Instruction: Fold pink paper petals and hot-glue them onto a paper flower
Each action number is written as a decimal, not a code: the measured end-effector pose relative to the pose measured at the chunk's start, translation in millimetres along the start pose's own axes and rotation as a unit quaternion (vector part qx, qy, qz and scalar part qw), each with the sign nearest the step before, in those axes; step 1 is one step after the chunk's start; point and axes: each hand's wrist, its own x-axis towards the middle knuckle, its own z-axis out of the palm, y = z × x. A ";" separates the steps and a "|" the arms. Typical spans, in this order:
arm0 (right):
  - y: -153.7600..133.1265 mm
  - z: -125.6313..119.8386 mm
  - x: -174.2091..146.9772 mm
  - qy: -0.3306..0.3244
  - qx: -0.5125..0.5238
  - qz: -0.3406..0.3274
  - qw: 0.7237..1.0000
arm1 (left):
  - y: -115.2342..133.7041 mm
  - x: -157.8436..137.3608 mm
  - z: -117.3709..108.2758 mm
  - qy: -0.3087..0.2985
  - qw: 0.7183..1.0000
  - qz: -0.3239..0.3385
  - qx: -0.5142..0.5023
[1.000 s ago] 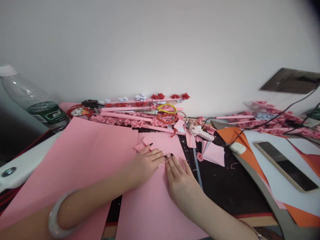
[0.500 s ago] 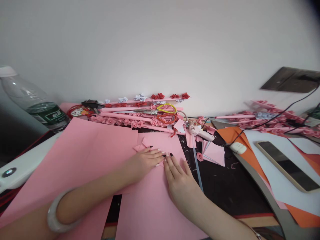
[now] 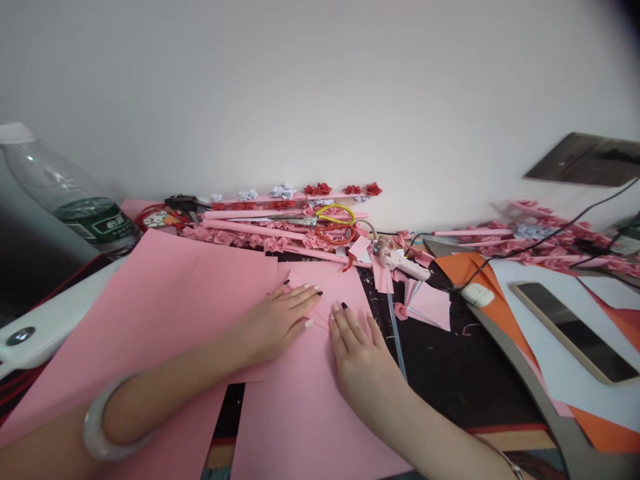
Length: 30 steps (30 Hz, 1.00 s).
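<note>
Large pink paper sheets lie in front of me. My left hand, with fingers stretched out flat, presses on a small folded piece of pink paper whose edges peek out around the fingers; most of it is hidden. Flat on the pink sheet to its right rests my right hand, its fingers extended and slightly apart. A narrow gap separates the two hands. Another wide pink sheet lies under my left forearm.
Behind the sheets are scissors, a glue gun and pink paper roses. Pink paper squares lie to the right, then a phone on white paper. A plastic bottle stands at left.
My left hand has slid left, away from my right hand, and the gap between them has widened. My right hand has stayed nearly in place.
</note>
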 end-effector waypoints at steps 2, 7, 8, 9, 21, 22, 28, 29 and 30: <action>-0.2 0.1 0.1 0.001 0.002 -0.001 1.000 | -5.9 -0.7 0.4 0.012 1.000 -0.015 0.008; -1.5 -0.4 -0.8 -0.007 0.012 0.004 1.000 | -18.3 -0.9 -0.7 0.011 0.998 -0.050 0.027; -1.7 -0.9 -0.7 -0.011 0.015 0.005 1.000 | -19.7 -0.7 -1.3 0.012 0.998 -0.055 0.035; -1.7 -1.8 -0.4 -0.015 0.019 0.007 1.000 | -20.7 -0.5 -1.9 0.016 0.997 -0.058 0.046; 18.1 -29.5 43.5 -0.053 0.164 0.112 0.979 | -26.7 0.3 -2.9 0.053 0.988 -0.093 0.113; 19.1 -28.4 48.5 -0.060 0.168 0.123 0.976 | -26.6 0.3 -3.5 0.052 0.988 -0.094 0.113; 22.0 -13.6 66.1 -0.132 0.274 0.173 0.937 | -28.5 0.5 -7.5 0.061 0.989 -0.099 0.097; 22.1 -12.4 66.6 -0.137 0.287 0.173 0.932 | -29.3 0.7 -7.6 0.064 0.989 -0.098 0.093; 21.9 -11.9 66.9 -0.141 0.296 0.172 0.929 | -30.1 0.9 -7.6 0.068 0.989 -0.098 0.089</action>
